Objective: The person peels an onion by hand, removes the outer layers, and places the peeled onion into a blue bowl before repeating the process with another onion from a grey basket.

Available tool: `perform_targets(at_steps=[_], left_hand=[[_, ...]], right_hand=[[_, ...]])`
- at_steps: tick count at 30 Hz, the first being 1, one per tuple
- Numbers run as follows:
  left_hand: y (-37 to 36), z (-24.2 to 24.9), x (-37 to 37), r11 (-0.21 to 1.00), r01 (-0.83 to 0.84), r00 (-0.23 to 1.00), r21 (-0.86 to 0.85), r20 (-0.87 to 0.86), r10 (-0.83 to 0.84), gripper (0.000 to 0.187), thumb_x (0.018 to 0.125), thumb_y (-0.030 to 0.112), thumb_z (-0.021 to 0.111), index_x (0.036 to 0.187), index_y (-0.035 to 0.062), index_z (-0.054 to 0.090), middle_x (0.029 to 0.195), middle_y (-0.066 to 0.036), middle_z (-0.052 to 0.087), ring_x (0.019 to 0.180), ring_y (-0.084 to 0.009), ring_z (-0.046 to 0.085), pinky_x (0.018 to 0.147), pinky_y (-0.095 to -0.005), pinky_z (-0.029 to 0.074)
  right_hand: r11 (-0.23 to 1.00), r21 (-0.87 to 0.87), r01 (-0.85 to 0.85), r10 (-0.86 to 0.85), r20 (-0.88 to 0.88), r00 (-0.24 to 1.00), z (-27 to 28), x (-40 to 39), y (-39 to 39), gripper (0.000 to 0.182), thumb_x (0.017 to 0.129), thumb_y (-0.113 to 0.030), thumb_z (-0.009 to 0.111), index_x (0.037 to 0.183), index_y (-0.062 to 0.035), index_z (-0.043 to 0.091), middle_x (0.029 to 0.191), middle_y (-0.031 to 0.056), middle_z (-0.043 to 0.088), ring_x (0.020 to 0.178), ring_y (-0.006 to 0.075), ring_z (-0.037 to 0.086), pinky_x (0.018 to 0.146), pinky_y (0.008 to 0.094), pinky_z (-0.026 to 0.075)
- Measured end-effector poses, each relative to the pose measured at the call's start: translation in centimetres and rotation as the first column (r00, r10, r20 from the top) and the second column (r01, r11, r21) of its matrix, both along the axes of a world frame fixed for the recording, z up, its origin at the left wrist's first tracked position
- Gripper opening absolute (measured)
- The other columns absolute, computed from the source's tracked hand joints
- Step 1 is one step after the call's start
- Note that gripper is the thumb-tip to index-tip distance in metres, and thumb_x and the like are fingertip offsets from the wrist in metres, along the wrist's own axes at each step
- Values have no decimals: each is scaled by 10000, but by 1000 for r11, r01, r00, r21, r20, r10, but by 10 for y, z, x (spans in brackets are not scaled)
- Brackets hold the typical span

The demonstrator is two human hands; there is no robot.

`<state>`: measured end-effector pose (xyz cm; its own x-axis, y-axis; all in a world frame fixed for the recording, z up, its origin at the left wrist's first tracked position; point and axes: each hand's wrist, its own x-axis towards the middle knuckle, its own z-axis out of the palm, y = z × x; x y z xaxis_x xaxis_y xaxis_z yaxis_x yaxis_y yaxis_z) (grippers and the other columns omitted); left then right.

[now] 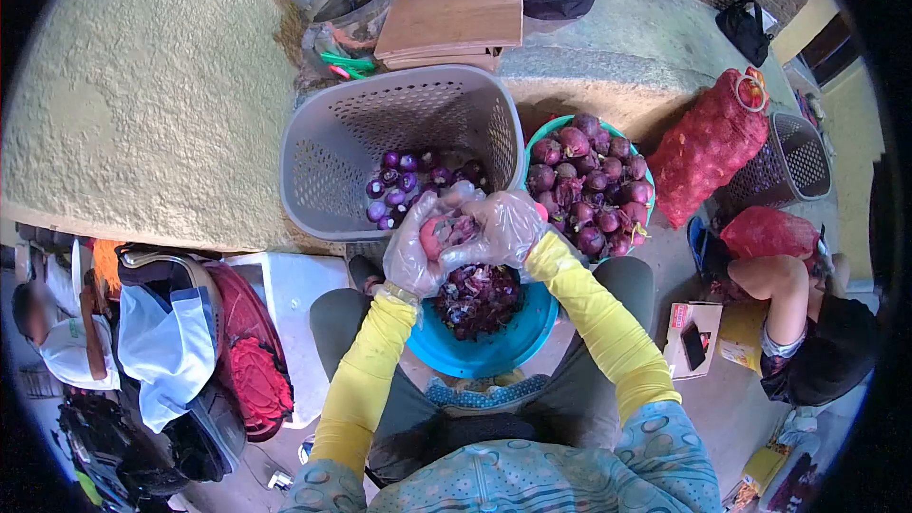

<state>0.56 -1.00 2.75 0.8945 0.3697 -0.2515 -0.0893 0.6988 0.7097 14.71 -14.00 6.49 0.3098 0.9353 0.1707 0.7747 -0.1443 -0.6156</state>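
My left hand (415,249), in a clear plastic glove, holds a reddish-purple onion (444,234) with loose skin. Against the onion's right side, my right hand (506,231) is closed in the same kind of glove. Both hands are above a blue basin (537,340) of dark red onion peels (478,301). Peeled, shiny purple onions (407,180) lie in the grey perforated basket (318,168) just beyond my hands. Unpeeled onions (589,176) fill a green-rimmed tub (534,131) to the right. Whether a tool is in either hand is hidden.
A red mesh sack (708,147) leans beside another basket (803,157) at the right. Below them sits a person (784,304) near a cardboard box with a phone (694,347). Wooden boards (451,19) rest on the ledge. Another person (81,347) is at far left.
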Motion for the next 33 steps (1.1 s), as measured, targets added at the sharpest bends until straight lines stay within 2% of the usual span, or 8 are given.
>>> perform_targets(at_steps=[1,3,5,8,21,27,29,33], left_hand=[[-5,6,-2,1000,-12,1000,10,-21,13,498,1027,306,530,1399,-24,500,1452,-219,540,1279,-330,587,1135,-449,464],[-13,0,-2,967,-71,930,245,366,-25,443,1057,316,509,1344,-20,541,1461,-204,542,1286,-307,583,1138,-447,455],[-9,-3,7,896,-64,995,-439,41,91,505,1079,360,461,1352,-57,536,1392,-199,599,1246,-312,605,1090,-432,492],[-7,-5,6,860,-11,989,-510,120,85,536,1080,382,447,1372,-61,524,1418,-202,582,1260,-331,593,1092,-444,487],[-9,-7,10,917,-188,960,-351,131,247,513,1097,394,406,1308,-43,570,1363,-167,616,1307,-302,553,1178,-442,386],[1,-4,2,928,-22,999,-372,37,38,432,1094,346,458,1282,-21,584,1280,-156,639,1206,-279,607,1087,-415,488],[3,-22,1,995,-80,996,-59,-53,77,388,1086,312,489,1275,-12,586,1254,-148,642,1150,-263,632,1044,-399,522],[2,-21,1,898,-139,989,-418,-98,108,371,1068,295,522,1281,0,597,1148,-142,661,1119,-246,647,1015,-385,530]], right_hand=[[1000,1,0,0,0,1000,-3,-1,0,659,717,-711,760,952,-95,765,784,197,718,747,390,718,700,479,570],[995,-51,86,-83,65,994,-7,-5,1,712,706,-746,744,949,-77,746,794,208,717,751,393,718,707,484,569],[990,-57,126,-124,48,991,-3,-11,2,737,699,-766,734,941,-70,738,787,210,712,750,394,719,706,485,568],[983,-77,165,-161,49,986,-11,-16,5,762,696,-792,717,926,-65,728,772,208,706,741,396,718,700,489,564],[979,-28,201,-203,-145,968,-31,-29,9,610,829,-632,721,903,-28,748,752,251,679,737,438,694,679,497,558],[996,-6,87,-87,-127,988,6,-9,2,588,822,-682,690,1024,-137,775,741,220,689,731,412,703,682,498,560],[996,-17,84,-85,-95,992,2,-6,2,613,787,-707,707,1109,-189,770,751,197,700,728,391,709,668,482,561],[995,-100,27,-23,42,999,-1,-9,1,726,732,-752,724,1143,-153,756,786,188,717,735,388,713,685,476,564]])
